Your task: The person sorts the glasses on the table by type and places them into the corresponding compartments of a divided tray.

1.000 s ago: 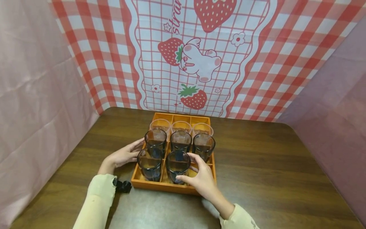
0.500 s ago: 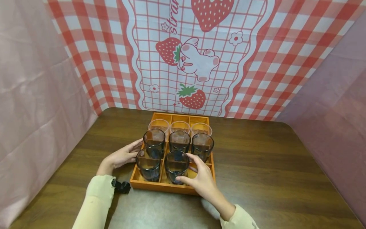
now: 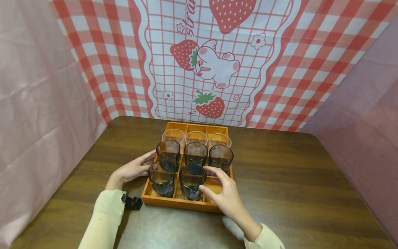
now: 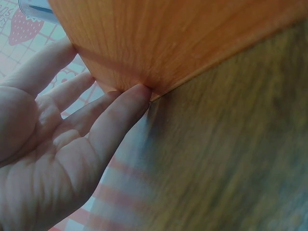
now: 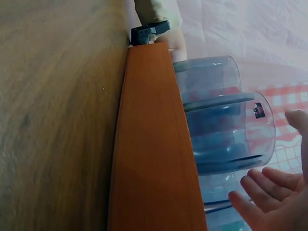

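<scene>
A wooden tray (image 3: 183,204) with compartments holds rows of glasses. In its front row stand a dark tinted glass (image 3: 161,185) at the left and another dark glass (image 3: 192,188) in the middle. My right hand (image 3: 229,197) is beside the middle glass, over the front-right compartment; its thumb and fingers are spread, and the right wrist view shows a gap between the hand and the glass (image 5: 231,132). My left hand (image 3: 132,171) rests its extended fingertips against the tray's left side, as the left wrist view shows on the wooden wall (image 4: 159,43).
Behind stand three dark glasses (image 3: 196,152) in the middle row and three clear glasses (image 3: 219,139) at the back. A black device (image 3: 133,203) is on the left wrist. A checked strawberry cloth (image 3: 124,62) hangs behind the wooden table (image 3: 280,173).
My right hand has let go of the front middle glass and moved slightly to the right, its thumb coming off the glass. The left hand keeps its place on the tray.
</scene>
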Tool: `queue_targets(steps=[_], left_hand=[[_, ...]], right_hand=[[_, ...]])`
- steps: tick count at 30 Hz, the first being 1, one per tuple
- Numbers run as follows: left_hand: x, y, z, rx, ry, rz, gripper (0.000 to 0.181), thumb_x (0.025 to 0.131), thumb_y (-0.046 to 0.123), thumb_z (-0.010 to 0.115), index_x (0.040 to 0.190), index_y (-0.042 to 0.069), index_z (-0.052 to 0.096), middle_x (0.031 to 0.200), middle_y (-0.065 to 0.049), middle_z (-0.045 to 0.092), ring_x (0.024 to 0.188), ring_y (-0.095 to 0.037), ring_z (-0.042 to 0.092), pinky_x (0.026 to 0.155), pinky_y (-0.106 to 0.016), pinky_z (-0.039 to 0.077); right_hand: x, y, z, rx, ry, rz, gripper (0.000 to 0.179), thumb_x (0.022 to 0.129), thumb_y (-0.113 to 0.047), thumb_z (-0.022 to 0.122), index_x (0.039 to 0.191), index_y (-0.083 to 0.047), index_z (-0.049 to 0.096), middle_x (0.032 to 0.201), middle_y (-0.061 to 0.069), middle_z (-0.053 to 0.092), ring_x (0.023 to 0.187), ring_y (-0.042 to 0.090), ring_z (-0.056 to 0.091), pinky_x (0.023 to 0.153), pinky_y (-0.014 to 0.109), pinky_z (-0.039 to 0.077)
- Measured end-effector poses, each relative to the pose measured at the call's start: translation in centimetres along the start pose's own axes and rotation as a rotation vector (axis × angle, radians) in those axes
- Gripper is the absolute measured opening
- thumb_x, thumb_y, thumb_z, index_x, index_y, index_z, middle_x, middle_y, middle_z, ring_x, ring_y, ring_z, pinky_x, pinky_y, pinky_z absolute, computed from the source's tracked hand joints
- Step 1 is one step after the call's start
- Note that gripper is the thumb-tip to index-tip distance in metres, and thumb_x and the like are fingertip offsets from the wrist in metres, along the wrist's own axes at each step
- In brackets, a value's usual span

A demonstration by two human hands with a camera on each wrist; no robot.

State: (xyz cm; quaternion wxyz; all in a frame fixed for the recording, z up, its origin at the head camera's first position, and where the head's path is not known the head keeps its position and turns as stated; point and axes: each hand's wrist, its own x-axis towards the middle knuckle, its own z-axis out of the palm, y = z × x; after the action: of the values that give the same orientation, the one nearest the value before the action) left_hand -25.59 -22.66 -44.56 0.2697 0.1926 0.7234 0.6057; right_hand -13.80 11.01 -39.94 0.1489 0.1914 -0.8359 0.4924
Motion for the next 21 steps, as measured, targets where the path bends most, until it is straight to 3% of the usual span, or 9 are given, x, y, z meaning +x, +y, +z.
queue_targets(steps=[4, 8, 12, 16, 19, 21], left_hand=[[0.0, -0.1, -0.1, -0.013, 0.003, 0.000, 0.075, 0.102, 0.026, 0.049, 0.157, 0.010, 0.000, 0.161, -0.026, 0.006, 0.146, -0.045, 0.015, 0.106, -0.046, 0.045], [0.0, -0.1, -0.1, -0.013, 0.002, -0.005, 0.075, 0.102, 0.025, 0.049, 0.157, 0.010, 0.000, 0.161, -0.025, 0.006, 0.146, -0.044, 0.015, 0.106, -0.046, 0.045], [0.0, 0.0, 0.0, -0.011, 0.004, -0.002, 0.075, 0.101, 0.025, 0.049, 0.157, 0.009, 0.001, 0.161, -0.026, 0.007, 0.146, -0.044, 0.015, 0.105, -0.046, 0.046], [-0.1, 0.0, 0.0, -0.001, 0.011, 0.001, 0.076, 0.101, 0.026, 0.050, 0.157, 0.009, 0.003, 0.160, -0.026, 0.009, 0.145, -0.045, 0.016, 0.104, -0.045, 0.047], [-0.1, 0.1, 0.0, 0.017, 0.012, 0.002, 0.075, 0.101, 0.025, 0.050, 0.157, 0.009, 0.003, 0.160, -0.027, 0.010, 0.145, -0.045, 0.018, 0.104, -0.045, 0.047], [-0.1, 0.2, 0.0, 0.026, 0.019, -0.006, 0.074, 0.101, 0.024, 0.050, 0.157, 0.010, 0.005, 0.160, -0.026, 0.012, 0.145, -0.044, 0.020, 0.104, -0.045, 0.047]], right_hand=[[0.0, 0.1, -0.7, -0.041, 0.080, -0.169, 0.041, 0.082, -0.005, 0.075, 0.122, -0.009, 0.065, 0.120, 0.004, 0.068, 0.107, 0.020, 0.066, 0.087, 0.035, 0.057], [0.1, 0.3, -1.7, 0.023, 0.192, -0.313, 0.035, 0.080, 0.010, 0.067, 0.113, -0.002, 0.068, 0.108, 0.012, 0.070, 0.101, 0.012, 0.066, 0.083, 0.023, 0.057], [0.5, 1.0, -3.6, 0.031, 0.324, -0.400, 0.028, 0.081, 0.013, 0.061, 0.105, 0.003, 0.069, 0.099, 0.017, 0.071, 0.101, 0.003, 0.065, 0.084, 0.016, 0.055], [1.2, 2.5, -6.0, -0.060, 0.403, -0.357, 0.025, 0.083, 0.009, 0.061, 0.106, 0.003, 0.069, 0.099, 0.019, 0.071, 0.100, -0.003, 0.063, 0.084, 0.008, 0.051], [1.6, 4.0, -8.0, -0.181, 0.421, -0.250, 0.024, 0.086, 0.004, 0.063, 0.109, 0.002, 0.069, 0.104, 0.018, 0.070, 0.101, -0.004, 0.061, 0.083, 0.004, 0.047], [1.8, 4.9, -9.3, -0.292, 0.414, -0.174, 0.025, 0.087, -0.003, 0.065, 0.112, -0.001, 0.068, 0.107, 0.016, 0.070, 0.096, 0.004, 0.063, 0.079, 0.011, 0.049]])
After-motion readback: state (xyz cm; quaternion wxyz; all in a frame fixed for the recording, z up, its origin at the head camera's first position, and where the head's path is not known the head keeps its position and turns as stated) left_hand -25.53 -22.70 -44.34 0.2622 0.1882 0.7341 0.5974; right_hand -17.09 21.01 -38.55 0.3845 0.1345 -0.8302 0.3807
